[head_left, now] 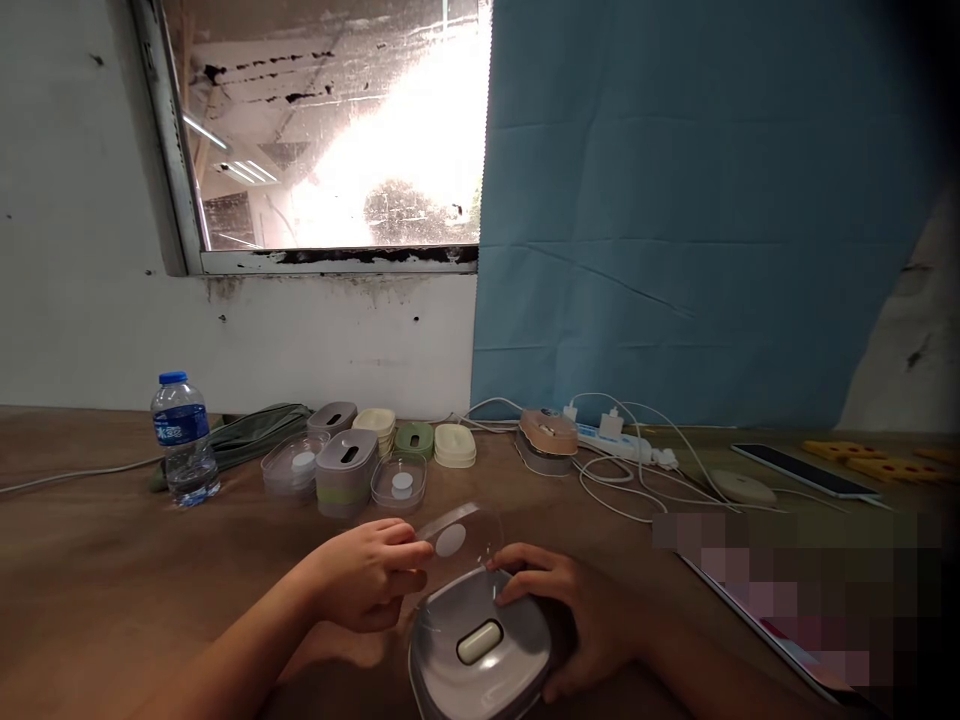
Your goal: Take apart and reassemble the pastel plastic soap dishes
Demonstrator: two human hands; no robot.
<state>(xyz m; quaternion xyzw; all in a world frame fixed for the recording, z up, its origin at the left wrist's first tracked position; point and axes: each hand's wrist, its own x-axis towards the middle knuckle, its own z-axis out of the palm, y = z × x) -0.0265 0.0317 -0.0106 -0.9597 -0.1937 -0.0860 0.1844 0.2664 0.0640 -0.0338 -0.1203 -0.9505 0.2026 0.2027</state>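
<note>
My left hand pinches the left edge of a clear plastic lid with a white round disc on it. The lid is tilted up above the back of a grey lidded container. A cream oval piece sits in the slot of the container's top. My right hand grips the right side of this container, its fingers on the back right corner near the clear lid's lower edge and its thumb low at the front. The container's underside is hidden.
Behind stand grey containers, clear lids, cream containers and a green one. A water bottle is at the left. To the right lie a brown-and-grey stack, a power strip, cables and a tablet.
</note>
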